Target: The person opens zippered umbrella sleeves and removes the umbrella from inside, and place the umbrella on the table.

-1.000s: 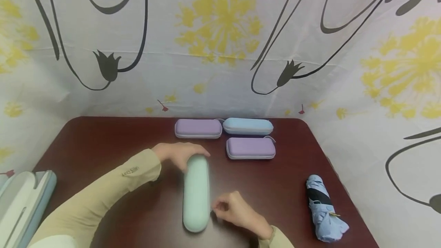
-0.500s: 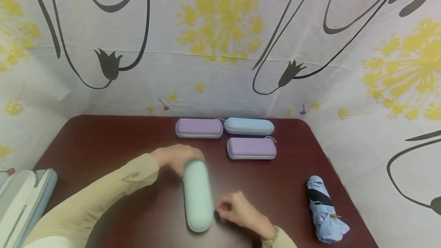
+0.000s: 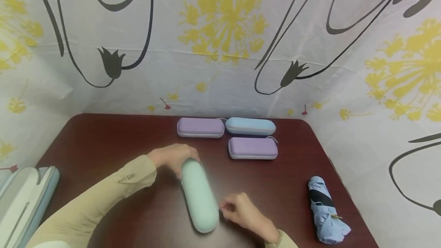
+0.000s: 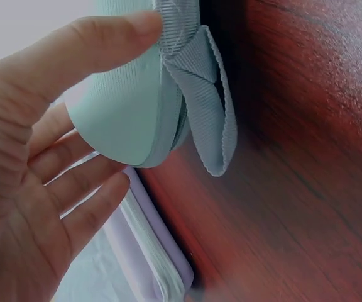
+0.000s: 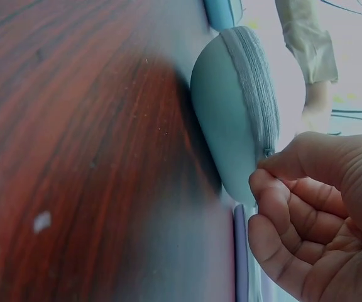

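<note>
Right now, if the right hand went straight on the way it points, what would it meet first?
The green case. The right hand points at the case's side, thumb and finger apparently pinching at the zip, so little gap seems left, though exact depth is unclear.

Left sleeve [image 3: 100,198]: long, beige, loose, creased along the forearm; wide cuff [image 3: 146,170] at the wrist. Small dark lettering [image 3: 126,178] near the cuff, starts "Let's", remainder unclear. White patch [image 3: 53,244] at lower frame edge. Right sleeve [image 3: 283,240]: matching beige, only its end visible. Left hand [image 3: 175,156] and right hand [image 3: 242,210] bare.
</note>
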### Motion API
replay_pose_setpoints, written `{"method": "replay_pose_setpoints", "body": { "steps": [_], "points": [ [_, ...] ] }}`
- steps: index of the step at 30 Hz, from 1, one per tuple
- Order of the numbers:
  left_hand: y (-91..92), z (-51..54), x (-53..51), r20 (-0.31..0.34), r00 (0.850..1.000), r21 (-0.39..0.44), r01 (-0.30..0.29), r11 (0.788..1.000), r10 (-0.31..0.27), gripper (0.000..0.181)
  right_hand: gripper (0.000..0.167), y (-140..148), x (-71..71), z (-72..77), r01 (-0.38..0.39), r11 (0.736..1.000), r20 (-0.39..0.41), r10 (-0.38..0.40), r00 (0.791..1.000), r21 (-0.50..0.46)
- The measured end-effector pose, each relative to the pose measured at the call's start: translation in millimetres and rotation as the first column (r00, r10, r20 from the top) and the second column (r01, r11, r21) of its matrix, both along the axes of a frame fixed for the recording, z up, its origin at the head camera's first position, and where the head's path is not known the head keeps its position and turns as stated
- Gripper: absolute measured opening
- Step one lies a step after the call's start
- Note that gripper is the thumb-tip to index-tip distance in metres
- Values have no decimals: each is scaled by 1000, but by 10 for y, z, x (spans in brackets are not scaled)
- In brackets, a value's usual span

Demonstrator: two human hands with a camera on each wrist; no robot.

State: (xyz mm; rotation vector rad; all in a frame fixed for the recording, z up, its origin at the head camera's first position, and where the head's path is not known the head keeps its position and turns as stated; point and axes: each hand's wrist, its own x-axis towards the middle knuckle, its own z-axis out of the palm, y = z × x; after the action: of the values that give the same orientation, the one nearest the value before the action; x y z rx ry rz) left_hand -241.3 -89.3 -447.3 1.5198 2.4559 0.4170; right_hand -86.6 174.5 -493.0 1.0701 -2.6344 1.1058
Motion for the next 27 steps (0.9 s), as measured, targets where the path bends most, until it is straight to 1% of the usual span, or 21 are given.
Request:
{"method": "replay_pose_setpoints", "body": {
  "steps": [2, 5, 8, 10, 12, 15, 18, 23, 27],
  "points": [
    [-13, 5, 7, 0, 1000, 6, -15, 1000, 15, 60, 17, 16, 10, 3, 7, 1000, -19, -7, 1000, 4],
    [-58, -2, 27, -4, 999, 23, -45, 999, 45, 58, 17, 48, 28, 1, 11, 1000, -22, -11, 1000, 2],
    [-94, -20, 83, -7, 997, 32, -81, 996, 82, 58, 17, 77, 41, -11, 3, 1000, 14, -3, 1000, -14],
    [-86, -20, 120, -14, 996, 28, -85, 996, 86, 62, 16, 88, 37, -11, -3, 1000, 42, 4, 999, -26],
    [-60, -17, 142, -9, 997, 13, -74, 997, 75, 69, 16, 89, 30, -8, -8, 999, 54, 9, 999, -35],
    [-20, -11, 131, 11, 1000, 1, -27, 1000, 27, 73, 16, 85, 17, -4, -15, 999, 46, 17, 999, -44],
    [-6, -12, 110, 34, 999, -1, 7, 1000, -7, 69, 16, 85, 9, -14, -23, 999, 37, 25, 999, -44],
    [-43, -8, 99, 18, 1000, 16, 10, 1000, -10, 61, 16, 114, -2, -20, -10, 999, 26, 11, 1000, -35],
    [-81, -48, 104, -5, 1000, 36, 13, 999, -13, 57, 17, 146, -8, -13, 9, 999, 23, -8, 1000, -42]
  ]
}}
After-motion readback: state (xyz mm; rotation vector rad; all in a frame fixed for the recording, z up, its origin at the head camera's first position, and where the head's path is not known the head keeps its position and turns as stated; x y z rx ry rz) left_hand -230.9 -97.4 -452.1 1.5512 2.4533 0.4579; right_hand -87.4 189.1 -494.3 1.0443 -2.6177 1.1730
